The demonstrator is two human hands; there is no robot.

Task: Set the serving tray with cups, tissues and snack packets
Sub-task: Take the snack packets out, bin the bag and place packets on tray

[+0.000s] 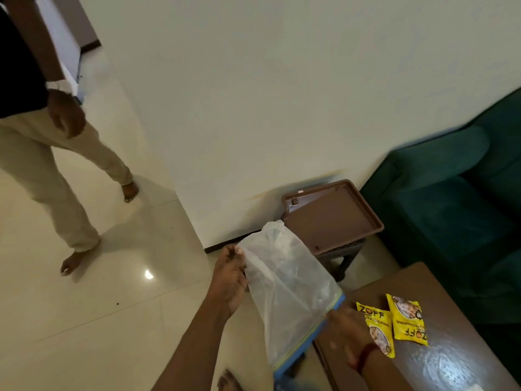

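Head view. The left hand (229, 280) is below and left of the serving tray (338, 218), palm turned up. Its fingers (235, 251) are curled in and pinch the left edge of a clear plastic bag (290, 283), close to the bag's closed end.

The bag hangs slantwise in the air, its closed end overlapping the tray's near-left corner. Something white shows through it, too hazy to name. The blue zip strip (315, 337) runs along the end farthest from the tray.

The right hand (348, 331) is blurred, with its back to the camera. It meets the zip strip's upper end; I cannot tell how far its fingers are curled.

The tray is brown and sits flat on a small dark stool (346, 255) against the wall.

Two yellow snack packets (377, 328) (408, 321) lie side by side on a brown table (451, 348), below and right of the tray and well apart from it.

A green sofa (451, 207) is just right of the tray. Far left of the tray a second person (42, 153) stands barefoot.
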